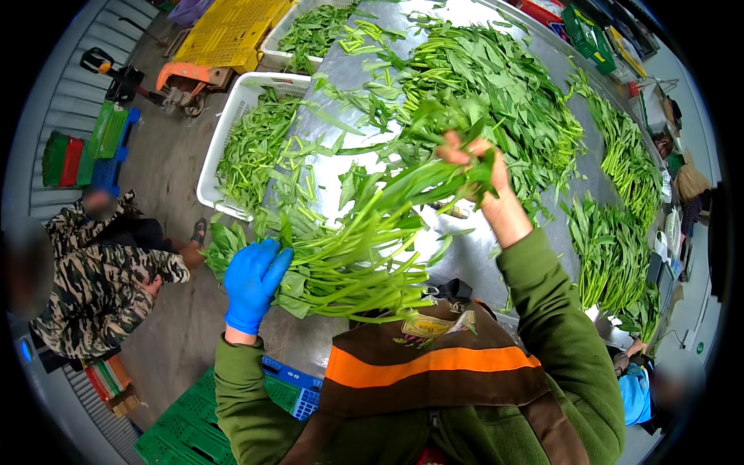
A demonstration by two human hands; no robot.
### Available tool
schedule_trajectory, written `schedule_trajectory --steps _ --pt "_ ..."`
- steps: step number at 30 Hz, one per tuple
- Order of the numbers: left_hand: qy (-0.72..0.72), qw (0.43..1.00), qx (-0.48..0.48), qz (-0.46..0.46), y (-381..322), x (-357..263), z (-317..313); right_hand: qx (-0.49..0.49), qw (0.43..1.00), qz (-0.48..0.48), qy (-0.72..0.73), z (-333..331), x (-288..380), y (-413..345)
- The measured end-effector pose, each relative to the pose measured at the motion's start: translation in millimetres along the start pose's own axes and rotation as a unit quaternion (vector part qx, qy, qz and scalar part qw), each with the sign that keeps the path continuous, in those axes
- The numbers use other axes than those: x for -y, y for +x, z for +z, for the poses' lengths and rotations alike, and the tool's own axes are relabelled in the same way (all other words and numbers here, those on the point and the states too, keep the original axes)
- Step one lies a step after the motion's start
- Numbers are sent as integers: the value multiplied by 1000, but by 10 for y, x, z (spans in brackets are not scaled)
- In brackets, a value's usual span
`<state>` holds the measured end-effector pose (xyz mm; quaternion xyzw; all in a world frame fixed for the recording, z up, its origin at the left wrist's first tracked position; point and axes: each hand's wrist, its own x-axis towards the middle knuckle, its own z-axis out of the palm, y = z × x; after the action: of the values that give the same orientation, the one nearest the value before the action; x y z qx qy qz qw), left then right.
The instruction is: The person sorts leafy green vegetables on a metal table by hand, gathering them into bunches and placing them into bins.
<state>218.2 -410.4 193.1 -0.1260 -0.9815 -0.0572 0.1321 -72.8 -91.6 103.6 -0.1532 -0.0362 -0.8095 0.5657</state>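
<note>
My left hand [256, 282], in a blue glove, grips a large bunch of leafy green stems [360, 267] near its leafy end. The cut ends of the stems point right, close to my apron. My bare right hand [474, 160] is raised above the metal table [476, 256], its fingers around some long green leaves and stems, partly blurred. Behind that hand lies a big heap of the same leafy greens [494, 93]. A small tool handle [450, 209] shows on the table beneath my right wrist, mostly hidden by leaves.
A white plastic crate [212, 165] of trimmed greens stands against the table's left edge, with another white crate [276, 49] beyond. Bundled greens [610, 250] lie along the right. Two people in camouflage jackets [104, 285] are at left, a person in blue [633, 395] at lower right. Green crates [192, 424] stand below.
</note>
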Motion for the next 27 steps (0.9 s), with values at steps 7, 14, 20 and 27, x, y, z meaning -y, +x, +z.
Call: schedule_trajectory --steps 7,14,20,27 --pt "-74 996 37 -14 103 -41 32 33 698 164 -696 766 -399 475" --pt "-447 851 130 -244 -127 -232 228 -28 725 268 -633 197 -658 436" --pt "-515 772 189 -321 -344 -259 237 -286 555 269 -733 147 -199 32" --pt "-490 789 167 -332 -439 -271 315 -228 733 247 -591 583 -92 288"
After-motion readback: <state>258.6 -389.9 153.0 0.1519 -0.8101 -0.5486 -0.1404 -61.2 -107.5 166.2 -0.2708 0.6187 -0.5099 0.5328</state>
